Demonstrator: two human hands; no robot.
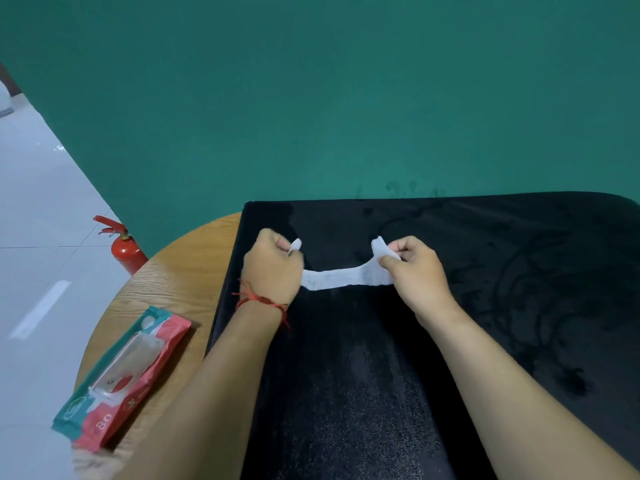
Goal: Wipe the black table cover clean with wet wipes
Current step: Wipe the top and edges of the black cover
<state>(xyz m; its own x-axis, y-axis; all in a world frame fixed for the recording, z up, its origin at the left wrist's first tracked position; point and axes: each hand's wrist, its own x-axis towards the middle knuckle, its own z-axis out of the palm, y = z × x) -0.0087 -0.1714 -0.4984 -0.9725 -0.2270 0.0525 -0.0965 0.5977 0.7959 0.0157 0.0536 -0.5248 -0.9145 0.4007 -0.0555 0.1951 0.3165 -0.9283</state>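
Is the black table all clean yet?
Not yet. A white wet wipe is out of the red and green wipe pack. The left hand and right hand pinch its ends, stretching it over the black table cover. Its pale streaks in the middle may be wiped already; swirly marks on the right are left.

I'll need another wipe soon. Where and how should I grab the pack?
Across its narrow width near the middle, from above: the pack lies flat on the wooden table, long sides free, closest to the left hand. That hand now pinches the wipe, so free it first.
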